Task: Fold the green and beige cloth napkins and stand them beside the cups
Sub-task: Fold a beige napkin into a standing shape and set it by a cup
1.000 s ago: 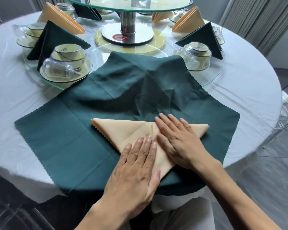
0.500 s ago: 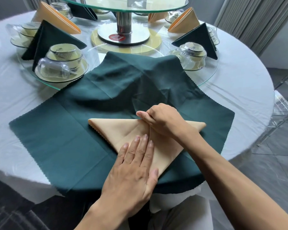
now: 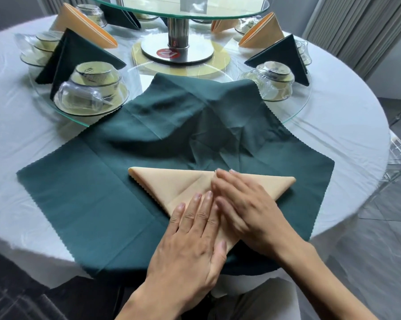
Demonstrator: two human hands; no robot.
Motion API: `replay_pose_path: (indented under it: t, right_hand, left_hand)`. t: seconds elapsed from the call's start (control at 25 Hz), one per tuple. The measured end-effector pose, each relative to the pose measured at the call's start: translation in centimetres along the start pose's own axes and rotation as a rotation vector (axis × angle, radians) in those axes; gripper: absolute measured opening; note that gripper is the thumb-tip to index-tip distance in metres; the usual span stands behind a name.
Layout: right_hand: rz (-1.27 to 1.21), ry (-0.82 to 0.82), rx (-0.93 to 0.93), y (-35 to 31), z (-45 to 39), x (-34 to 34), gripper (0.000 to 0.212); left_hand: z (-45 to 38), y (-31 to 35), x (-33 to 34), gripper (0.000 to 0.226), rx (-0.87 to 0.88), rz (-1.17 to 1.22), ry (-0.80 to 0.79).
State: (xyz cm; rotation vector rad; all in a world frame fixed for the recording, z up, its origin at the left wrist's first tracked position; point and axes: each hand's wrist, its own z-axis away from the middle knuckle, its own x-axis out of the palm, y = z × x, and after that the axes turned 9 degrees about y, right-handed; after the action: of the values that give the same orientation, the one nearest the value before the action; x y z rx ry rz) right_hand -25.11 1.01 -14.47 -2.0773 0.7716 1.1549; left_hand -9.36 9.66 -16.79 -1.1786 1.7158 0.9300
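Observation:
A beige napkin (image 3: 171,184), folded into a downward-pointing triangle, lies on a large green napkin (image 3: 102,195) spread flat on the table. My left hand (image 3: 192,239) rests flat on the triangle's lower tip, fingers straight. My right hand (image 3: 243,211) lies flat across the triangle's right half, fingertips at its top edge; it is blurred. An upturned cup set (image 3: 93,88) stands at the left and another cup set (image 3: 273,80) at the right, each with a standing green napkin (image 3: 77,54) behind it.
A glass ring (image 3: 296,112) carries the cup sets and the standing beige napkins (image 3: 261,31). A glass turntable on a steel post (image 3: 177,28) rises at the centre. The round table has a white cloth (image 3: 347,144); its edge drops off at the right.
My right hand, which was pinching the napkin's top centre half a second ago, has flattened and now presses down across the right half. The left hand has stayed put.

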Motion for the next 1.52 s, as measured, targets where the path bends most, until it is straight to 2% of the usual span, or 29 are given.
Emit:
replay_pose_path:
  t: [0.08, 0.16, 0.24, 0.32, 0.4, 0.52, 0.56, 0.64, 0.68, 0.72, 0.76, 0.84, 0.92, 1.0, 1.04, 1.08, 1.16, 1.24, 1.32, 1.4, 1.52]
  right_hand:
    - [0.121, -0.159, 0.051, 2.0, 1.9, -0.5, 0.065]
    - [0.224, -0.218, 0.183, 4.0, 1.9, -1.3, 0.076]
    - [0.224, -0.152, 0.239, 3.5, 1.8, -2.1, 0.074]
    - [0.054, -0.046, 0.191, -0.1, 2.5, -1.7, 0.063]
    - [-0.035, 0.004, 0.157, -4.3, 4.2, -0.2, 0.058]
    - [0.063, 0.027, 0.204, -6.8, 5.3, 1.6, 0.062]
    - [0.109, 0.022, 0.226, -6.9, 5.2, 1.9, 0.063]
    - [0.162, 0.039, 0.243, -7.0, 5.1, 2.3, 0.063]
    - [0.178, 0.051, 0.241, -7.1, 5.1, 2.5, 0.062]
    - [0.194, 0.057, 0.242, -7.2, 5.2, 2.6, 0.062]
    - [0.203, 0.052, 0.244, -7.3, 5.3, 2.6, 0.061]
    - [0.207, 0.033, 0.247, -7.4, 5.4, 2.4, 0.061]
    - [0.220, 0.029, 0.244, -7.4, 5.4, 2.4, 0.062]
    - [0.222, 0.027, 0.251, -7.5, 5.4, 2.3, 0.062]
    - [0.220, 0.029, 0.253, -7.5, 5.4, 2.3, 0.062]
    - [0.217, 0.028, 0.255, -7.4, 5.4, 2.4, 0.062]
    - [0.218, 0.032, 0.248, -7.4, 5.5, 2.3, 0.062]
    - [0.225, 0.047, 0.239, -7.4, 5.6, 2.4, 0.062]
    - [0.223, 0.061, 0.234, -7.3, 5.7, 2.4, 0.062]
    - [0.217, 0.077, 0.232, -7.3, 5.7, 2.4, 0.062]
    - [0.209, 0.109, 0.216, -7.2, 5.8, 2.6, 0.060]
  left_hand:
    - [0.0, -0.1, 0.0, 0.066, -0.002, 0.009, -0.012]
    - [-0.1, -0.2, -0.2, 0.066, 0.000, 0.020, -0.029]
    - [-0.1, 0.0, -0.4, 0.065, 0.009, 0.040, -0.047]
    - [-0.1, -0.3, -0.4, 0.062, 0.008, 0.086, -0.075]
    - [-0.5, -1.2, -1.2, 0.063, -0.050, 0.325, -0.077]
    - [-0.9, -2.4, -2.6, 0.075, -0.312, 0.839, -0.167]
    - [-1.0, -2.7, -2.9, 0.075, -0.358, 0.900, -0.168]
    - [-1.8, -3.7, -3.2, 0.063, -0.281, 0.768, -0.161]
    - [-2.2, -5.0, -3.0, 0.061, -0.189, 0.584, -0.178]
    - [-2.8, -6.7, -2.6, 0.070, -0.127, 0.395, -0.201]
    - [-3.2, -8.6, -2.3, 0.082, -0.123, 0.240, -0.239]
    - [-3.7, -11.7, -2.4, 0.087, -0.261, 0.092, -0.258]
    - [-3.8, -12.6, -2.7, 0.079, -0.323, -0.034, -0.211]
    - [-4.5, -11.6, -2.9, 0.066, -0.229, -0.161, -0.078]
    - [-5.3, -10.9, -2.8, 0.056, -0.113, -0.126, 0.007]
    - [-6.3, -10.1, -2.7, 0.049, 0.002, -0.001, 0.019]
    - [-8.9, -8.1, -3.1, 0.052, 0.150, 0.256, -0.142]
    - [-11.4, -6.8, -3.1, 0.059, 0.202, 0.299, -0.319]
    - [-13.6, -7.1, -3.2, 0.060, 0.155, 0.376, -0.505]
    - [-14.7, -8.1, -3.3, 0.056, 0.070, 0.625, -0.623]
    - [-14.7, -9.1, -3.1, 0.051, 0.000, 0.821, -0.617]
